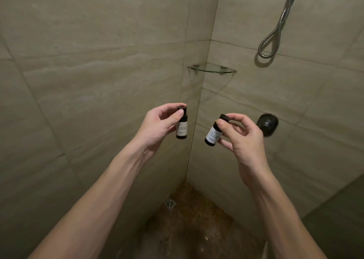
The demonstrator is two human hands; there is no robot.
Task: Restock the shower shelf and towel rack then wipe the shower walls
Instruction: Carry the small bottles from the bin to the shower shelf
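Left hand (157,125) pinches a dark bottle (181,129), right hand (242,138) a tilted bottle (213,134), probably toiletries. Restocking, I judge; next both need lifting upright onto the glass shelf (212,70).

On your right: looped chrome shower hose (279,27), dark round wall knob (267,123) below it. Square metal drain (170,203) in brown speckled floor (197,225).

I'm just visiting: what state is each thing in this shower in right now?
Left bottle: capped, upright, pinched by the left hand.
Right bottle: capped, tilted, pinched by the right hand.
Shelf: fixed in the corner, no bottles on it.
Hose: hanging in a loop on the wall.
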